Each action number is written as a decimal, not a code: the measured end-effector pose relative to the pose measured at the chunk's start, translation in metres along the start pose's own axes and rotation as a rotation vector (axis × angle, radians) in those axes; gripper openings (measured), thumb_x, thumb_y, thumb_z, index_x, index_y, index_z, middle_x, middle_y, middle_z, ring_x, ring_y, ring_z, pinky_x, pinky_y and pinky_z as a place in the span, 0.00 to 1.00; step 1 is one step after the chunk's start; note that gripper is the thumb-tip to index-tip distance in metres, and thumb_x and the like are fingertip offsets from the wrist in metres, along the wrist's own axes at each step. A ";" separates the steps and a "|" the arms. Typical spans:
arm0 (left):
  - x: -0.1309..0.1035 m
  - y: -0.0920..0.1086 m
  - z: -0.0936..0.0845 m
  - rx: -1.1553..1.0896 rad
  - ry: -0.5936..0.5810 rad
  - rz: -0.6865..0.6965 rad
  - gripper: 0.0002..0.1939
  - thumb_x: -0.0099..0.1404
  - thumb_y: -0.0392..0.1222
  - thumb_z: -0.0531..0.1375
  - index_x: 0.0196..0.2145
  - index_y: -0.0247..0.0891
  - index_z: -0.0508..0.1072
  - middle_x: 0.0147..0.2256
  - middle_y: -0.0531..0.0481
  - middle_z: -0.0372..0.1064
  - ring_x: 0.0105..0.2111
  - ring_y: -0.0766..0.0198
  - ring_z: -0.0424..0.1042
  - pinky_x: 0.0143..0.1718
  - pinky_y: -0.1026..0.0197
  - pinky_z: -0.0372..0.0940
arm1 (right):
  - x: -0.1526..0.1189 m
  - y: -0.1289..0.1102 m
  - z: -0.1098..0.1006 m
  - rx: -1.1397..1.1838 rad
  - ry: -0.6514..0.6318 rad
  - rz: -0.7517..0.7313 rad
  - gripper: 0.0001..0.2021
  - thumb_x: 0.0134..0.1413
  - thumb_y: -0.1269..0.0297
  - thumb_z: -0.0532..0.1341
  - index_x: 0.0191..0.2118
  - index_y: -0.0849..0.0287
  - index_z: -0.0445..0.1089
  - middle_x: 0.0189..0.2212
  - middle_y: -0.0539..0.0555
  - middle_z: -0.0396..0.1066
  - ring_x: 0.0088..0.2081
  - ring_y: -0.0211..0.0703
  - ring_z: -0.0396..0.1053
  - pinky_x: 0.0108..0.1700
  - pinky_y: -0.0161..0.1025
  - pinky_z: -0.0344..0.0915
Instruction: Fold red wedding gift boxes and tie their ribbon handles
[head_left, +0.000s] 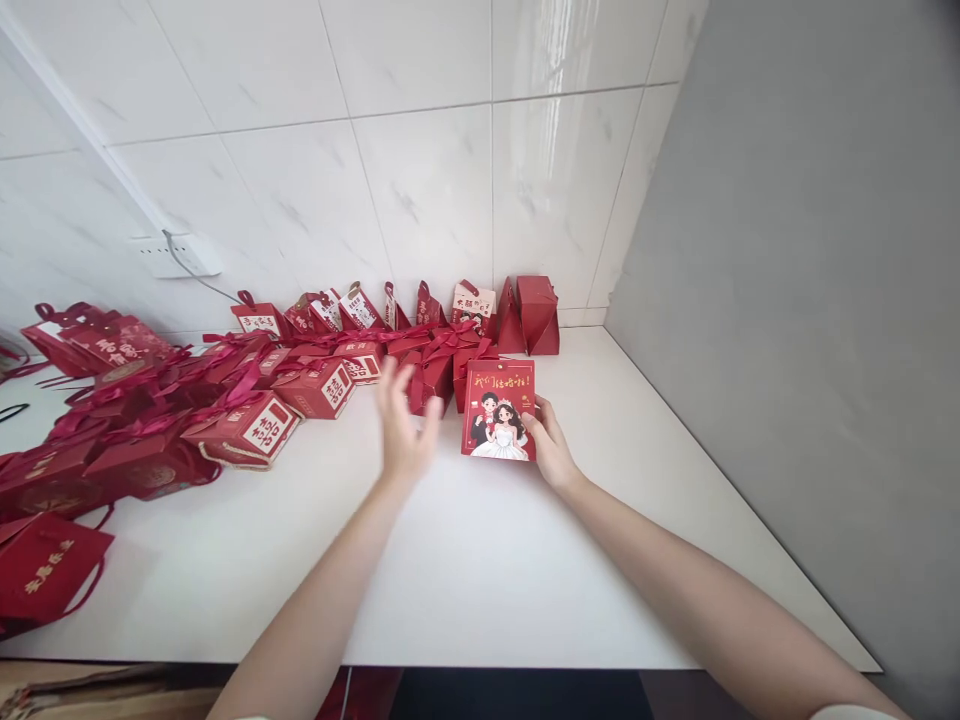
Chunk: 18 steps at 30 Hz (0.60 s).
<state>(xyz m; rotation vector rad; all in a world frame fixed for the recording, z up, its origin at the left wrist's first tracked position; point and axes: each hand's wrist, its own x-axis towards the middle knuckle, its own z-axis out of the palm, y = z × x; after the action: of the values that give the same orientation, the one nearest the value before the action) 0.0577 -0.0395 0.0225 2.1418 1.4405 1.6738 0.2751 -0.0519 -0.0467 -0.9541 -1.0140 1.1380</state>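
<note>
Box with couple picture (499, 411), grasped in right hand (553, 447) and not yet let go, near released left hand (406, 432), with many red boxes (313, 390), seemingly already finished, beyond and leftward of left hand.

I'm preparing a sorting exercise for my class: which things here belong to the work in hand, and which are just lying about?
Work in hand:
- couple-print package, held by the right hand
- probably the red boxes, similarly festive

Apparently just there:
- wall socket
- grey cable
</note>
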 end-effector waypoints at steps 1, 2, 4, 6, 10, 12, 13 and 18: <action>-0.009 0.008 0.023 -0.118 -0.093 -0.030 0.30 0.67 0.51 0.57 0.63 0.41 0.56 0.68 0.39 0.42 0.69 0.51 0.42 0.68 0.45 0.41 | 0.000 0.000 0.000 -0.020 0.002 -0.041 0.24 0.58 0.50 0.58 0.57 0.52 0.58 0.56 0.55 0.67 0.56 0.51 0.66 0.56 0.49 0.65; -0.017 0.014 0.043 -0.235 -0.173 -0.096 0.30 0.67 0.52 0.56 0.63 0.42 0.56 0.67 0.40 0.45 0.68 0.52 0.44 0.68 0.46 0.43 | 0.000 0.000 -0.001 -0.033 0.008 -0.083 0.25 0.59 0.50 0.58 0.59 0.52 0.58 0.57 0.55 0.66 0.58 0.50 0.64 0.58 0.49 0.63; -0.030 0.019 0.071 -0.500 -0.273 -0.273 0.28 0.68 0.55 0.54 0.62 0.43 0.58 0.63 0.41 0.55 0.64 0.52 0.55 0.64 0.47 0.53 | 0.001 0.000 -0.003 -0.036 0.023 -0.148 0.26 0.60 0.51 0.57 0.61 0.52 0.56 0.60 0.55 0.62 0.61 0.49 0.60 0.61 0.48 0.60; -0.034 0.016 0.084 -0.693 -0.309 -0.423 0.26 0.68 0.56 0.53 0.59 0.42 0.61 0.59 0.42 0.62 0.60 0.53 0.62 0.60 0.50 0.59 | 0.004 -0.002 -0.004 -0.030 0.010 -0.173 0.28 0.61 0.51 0.57 0.64 0.52 0.54 0.63 0.54 0.59 0.63 0.48 0.57 0.63 0.48 0.57; -0.029 -0.004 0.084 -0.846 -0.341 -0.555 0.23 0.68 0.55 0.54 0.56 0.43 0.65 0.58 0.44 0.64 0.58 0.55 0.64 0.58 0.54 0.62 | 0.010 -0.005 -0.007 -0.034 -0.058 -0.125 0.32 0.62 0.47 0.56 0.68 0.47 0.49 0.68 0.49 0.49 0.67 0.45 0.50 0.67 0.47 0.50; -0.028 -0.012 0.082 -0.856 -0.331 -0.584 0.22 0.67 0.56 0.55 0.53 0.42 0.67 0.55 0.44 0.67 0.55 0.55 0.67 0.56 0.53 0.63 | 0.013 -0.004 -0.008 -0.041 -0.062 -0.083 0.34 0.61 0.44 0.55 0.69 0.45 0.46 0.68 0.47 0.48 0.68 0.44 0.48 0.68 0.48 0.48; -0.028 -0.015 0.082 -0.846 -0.318 -0.593 0.22 0.66 0.57 0.56 0.51 0.41 0.68 0.52 0.45 0.69 0.52 0.56 0.69 0.54 0.53 0.64 | 0.013 -0.003 -0.009 -0.044 -0.062 -0.068 0.35 0.61 0.43 0.55 0.69 0.44 0.45 0.68 0.46 0.48 0.68 0.44 0.49 0.68 0.48 0.47; -0.030 -0.017 0.084 -0.792 -0.294 -0.584 0.20 0.64 0.58 0.57 0.44 0.40 0.68 0.44 0.47 0.72 0.44 0.59 0.71 0.48 0.57 0.66 | 0.014 0.000 -0.012 -0.049 -0.077 -0.076 0.35 0.62 0.42 0.54 0.70 0.44 0.43 0.68 0.45 0.48 0.67 0.42 0.49 0.68 0.46 0.47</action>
<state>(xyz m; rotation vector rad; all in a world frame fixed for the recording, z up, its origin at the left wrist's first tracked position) 0.1147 -0.0118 -0.0433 1.2988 0.9430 1.3105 0.2880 -0.0395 -0.0480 -0.9091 -1.1357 1.0979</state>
